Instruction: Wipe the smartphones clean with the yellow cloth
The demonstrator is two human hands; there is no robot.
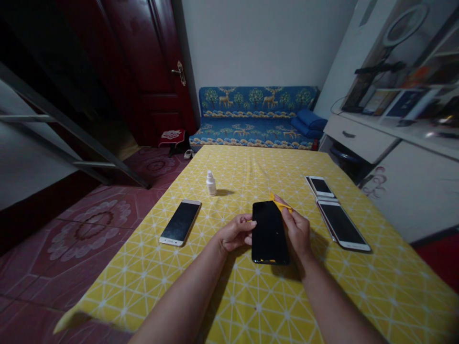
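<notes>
A black smartphone [269, 234] is held a little above the table, its dark screen facing me. My left hand [237, 232] grips its left edge, thumb on the front and fingers behind. At the phone's upper right corner, my right hand [297, 229] pinches a yellow cloth [282, 204] against the edge. Left of my hands lies a white-framed smartphone [180, 222], screen up. A small white bottle [211, 184] stands upright beyond it.
On the table's right side lie several white phones [342, 224], some stacked. The yellow patterned tablecloth [236, 306] covers the table. Behind stands a blue sofa [247, 125]; a white cabinet [412, 181] is at right, a metal ladder [75, 119] at left.
</notes>
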